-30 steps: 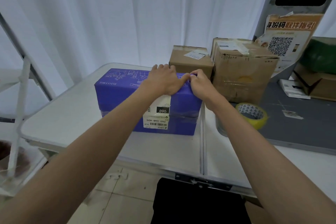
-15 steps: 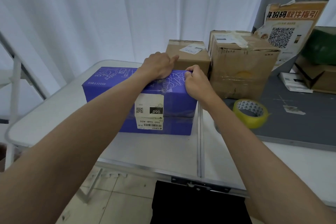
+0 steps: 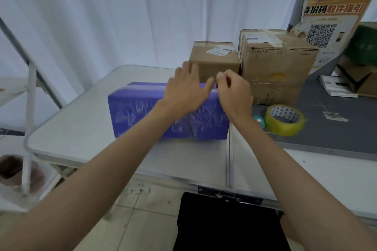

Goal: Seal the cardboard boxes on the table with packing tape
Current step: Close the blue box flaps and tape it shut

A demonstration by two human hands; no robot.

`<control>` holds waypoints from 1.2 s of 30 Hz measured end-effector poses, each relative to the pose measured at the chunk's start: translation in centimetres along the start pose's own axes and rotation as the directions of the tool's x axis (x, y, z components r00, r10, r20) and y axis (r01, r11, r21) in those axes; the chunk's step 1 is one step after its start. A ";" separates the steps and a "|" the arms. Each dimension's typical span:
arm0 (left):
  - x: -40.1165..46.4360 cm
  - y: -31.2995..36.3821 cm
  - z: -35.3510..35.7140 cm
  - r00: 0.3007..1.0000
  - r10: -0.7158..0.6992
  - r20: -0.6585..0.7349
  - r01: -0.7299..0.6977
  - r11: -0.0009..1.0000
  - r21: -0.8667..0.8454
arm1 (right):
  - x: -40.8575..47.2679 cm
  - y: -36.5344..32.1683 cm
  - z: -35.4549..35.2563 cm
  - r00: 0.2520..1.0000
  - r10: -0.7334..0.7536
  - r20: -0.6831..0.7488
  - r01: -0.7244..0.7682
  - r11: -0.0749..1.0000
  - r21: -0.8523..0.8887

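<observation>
A blue printed box (image 3: pixel 138 112), blurred by motion, lies on the white folding table (image 3: pixel 81 128) with its printed face towards me. My left hand (image 3: pixel 185 89) rests on its top with fingers spread. My right hand (image 3: pixel 232 91) has its fingers curled at the box's top right edge, thumb and forefinger pinched together there. A yellow packing tape roll (image 3: pixel 284 119) lies to the right of the box, apart from both hands. Behind stand a small brown box (image 3: pixel 216 61) and a larger taped brown box (image 3: pixel 277 67).
A grey mat (image 3: pixel 336 132) covers the table's right part, with paper scraps on it. A small teal item (image 3: pixel 259 120) lies beside the tape roll. A poster with a QR code (image 3: pixel 330 26) and another carton (image 3: pixel 359 83) stand at the right. A white metal frame (image 3: pixel 30 98) is at the left.
The blue box has been turned over towards me: its white label face is gone from view and the printed face shows. Both hands stayed on its top right.
</observation>
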State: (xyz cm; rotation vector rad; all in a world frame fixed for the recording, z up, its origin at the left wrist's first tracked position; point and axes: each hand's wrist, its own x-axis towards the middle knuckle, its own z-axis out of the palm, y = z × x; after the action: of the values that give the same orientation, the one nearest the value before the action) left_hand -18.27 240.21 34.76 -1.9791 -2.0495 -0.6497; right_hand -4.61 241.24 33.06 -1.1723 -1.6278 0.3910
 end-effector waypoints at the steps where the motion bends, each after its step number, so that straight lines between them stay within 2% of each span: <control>1: -1.3 0.0 0.8 0.999 0.018 0.048 -0.020 0.998 0.060 | 0.1 0.3 0.1 0.998 0.049 0.042 -0.047 0.997 -0.058; 3: -3.1 -0.3 2.2 0.991 0.008 0.137 -0.019 0.997 0.077 | -0.2 0.9 0.3 0.992 0.107 0.065 -0.096 0.985 -0.147; 6: -2.0 -0.7 2.6 0.963 -0.047 0.266 0.051 0.999 -0.008 | 0.6 1.1 0.8 0.990 0.109 0.092 -0.092 0.979 -0.181; 8: -0.2 -1.2 2.5 0.964 -0.058 0.260 0.040 0.997 0.071 | 2.1 1.1 1.7 0.969 0.144 0.202 -0.106 0.977 -0.188; 11: 2.2 -2.2 2.9 0.961 -0.066 0.267 0.032 0.991 0.131 | 3.3 1.4 3.5 0.894 0.184 0.408 -0.115 0.976 -0.187; 13: 3.3 -2.8 3.4 0.962 -0.075 0.264 0.040 0.990 0.134 | 3.1 1.9 4.3 0.859 0.187 0.476 -0.090 0.971 -0.220; 19: 5.6 -3.5 4.6 0.974 -0.064 0.218 0.046 0.995 0.087 | 2.9 2.5 4.6 0.881 0.162 0.444 -0.048 0.965 -0.258; 25: 7.9 -4.0 5.0 0.983 -0.115 0.140 0.115 0.993 0.008 | 2.6 2.6 4.4 0.908 0.113 0.403 -0.026 0.976 -0.216; 29: 8.7 -3.9 5.1 0.988 -0.101 0.117 0.101 0.995 0.002 | 2.6 2.5 4.2 0.926 0.100 0.363 -0.021 0.977 -0.214; 33: 8.6 -3.6 4.3 0.998 -0.052 -0.020 0.053 0.997 0.054 | 2.4 2.2 3.6 0.954 0.051 0.296 0.007 0.982 -0.190; 36: 7.5 -2.8 2.2 0.984 0.078 -0.160 -0.066 0.995 0.076 | 1.8 1.7 2.9 0.982 -0.062 0.177 0.090 0.984 -0.156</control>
State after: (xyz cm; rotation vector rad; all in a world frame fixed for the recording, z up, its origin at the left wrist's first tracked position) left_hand -21.28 247.89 35.78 -1.8846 -1.8709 -0.6896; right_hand -6.28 244.36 31.63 -1.2210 -1.8784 0.3210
